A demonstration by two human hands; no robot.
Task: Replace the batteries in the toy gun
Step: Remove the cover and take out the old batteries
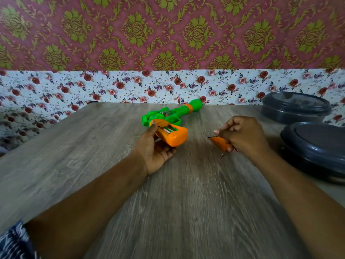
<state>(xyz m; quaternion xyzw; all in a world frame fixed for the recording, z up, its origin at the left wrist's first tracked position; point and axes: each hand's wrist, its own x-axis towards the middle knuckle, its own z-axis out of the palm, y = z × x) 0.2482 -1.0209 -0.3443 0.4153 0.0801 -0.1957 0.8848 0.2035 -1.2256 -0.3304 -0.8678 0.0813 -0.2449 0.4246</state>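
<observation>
A green toy gun (168,116) with an orange grip lies on the wooden table (93,165), its barrel pointing to the far right. The grip's battery compartment (169,130) is uncovered and batteries show inside it. My left hand (155,148) holds the orange grip from the near side, thumb on its left edge. My right hand (240,135) is to the right of the gun, closed around a small orange piece (220,143), seemingly the compartment cover, and a thin dark tool whose tip pokes out to the left. A tiny dark screw (222,155) lies just below that hand.
Two dark grey lidded containers stand at the right: one at the back by the wall (295,107), one nearer at the table's right edge (315,148). A flowered wall runs along the table's far edge. A patterned blue cloth (13,240) shows at bottom left.
</observation>
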